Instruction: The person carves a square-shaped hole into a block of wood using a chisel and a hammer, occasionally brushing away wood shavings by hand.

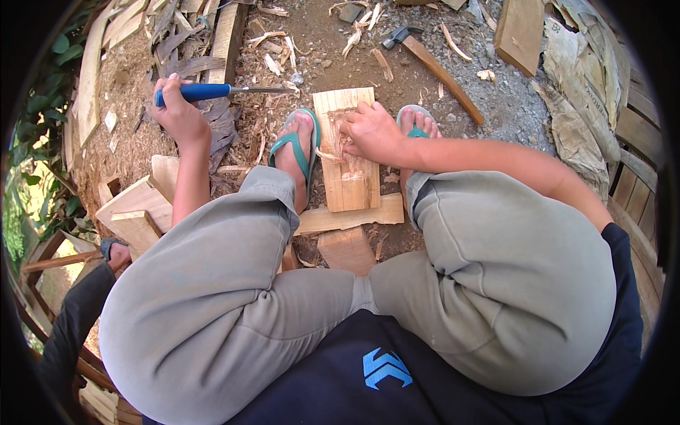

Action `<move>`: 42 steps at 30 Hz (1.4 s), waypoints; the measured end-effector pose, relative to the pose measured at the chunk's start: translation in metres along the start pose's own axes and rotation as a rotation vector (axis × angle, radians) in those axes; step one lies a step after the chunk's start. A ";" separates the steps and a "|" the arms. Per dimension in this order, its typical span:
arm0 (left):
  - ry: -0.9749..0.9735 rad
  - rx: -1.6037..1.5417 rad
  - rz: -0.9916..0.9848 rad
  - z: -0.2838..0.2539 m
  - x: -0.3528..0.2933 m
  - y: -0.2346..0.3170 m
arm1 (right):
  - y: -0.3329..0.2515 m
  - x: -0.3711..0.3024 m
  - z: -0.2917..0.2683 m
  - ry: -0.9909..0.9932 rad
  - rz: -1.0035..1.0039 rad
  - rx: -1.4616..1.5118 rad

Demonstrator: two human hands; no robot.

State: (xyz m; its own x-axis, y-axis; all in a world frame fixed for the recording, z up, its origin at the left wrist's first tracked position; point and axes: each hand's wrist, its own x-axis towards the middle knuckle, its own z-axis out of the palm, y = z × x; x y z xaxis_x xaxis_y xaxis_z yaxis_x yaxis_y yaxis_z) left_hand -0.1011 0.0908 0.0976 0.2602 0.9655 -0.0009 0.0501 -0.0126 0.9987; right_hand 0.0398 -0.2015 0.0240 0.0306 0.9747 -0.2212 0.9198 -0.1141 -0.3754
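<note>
My left hand (178, 117) is raised at the left, closed around the blue handle of a chisel (207, 91). Its metal blade points right, toward a pale wooden block (351, 193) between my feet. A rough recess with loose fibres is cut in the block's upper face. My right hand (377, 134) rests over that recess, fingers curled down into it; whatever they pinch is hidden. A curled wood shaving (326, 155) sticks out at the block's left edge. Under the block's near end lies a flat wooden strip (382, 210).
A claw hammer (443, 79) lies on the ground at the far right, near a thick plank (520, 35). Wood offcuts (142, 202) are piled at the left. Shavings litter the soil. Another person's foot (117, 255) shows at the left edge.
</note>
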 end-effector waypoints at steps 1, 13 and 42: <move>-0.003 0.005 0.001 0.000 -0.001 0.001 | 0.001 0.000 0.000 0.000 -0.003 0.014; -0.026 0.021 0.002 0.001 -0.002 0.002 | 0.004 0.004 0.003 0.002 -0.024 0.097; 0.007 0.032 0.014 0.008 -0.004 0.001 | 0.003 0.002 0.005 0.038 -0.043 0.096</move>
State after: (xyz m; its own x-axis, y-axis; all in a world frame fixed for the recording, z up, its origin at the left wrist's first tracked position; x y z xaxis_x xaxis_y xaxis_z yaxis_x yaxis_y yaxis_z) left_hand -0.0940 0.0846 0.0984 0.2543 0.9670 0.0138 0.0772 -0.0345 0.9964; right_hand 0.0404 -0.2007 0.0184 0.0084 0.9855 -0.1693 0.8790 -0.0880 -0.4687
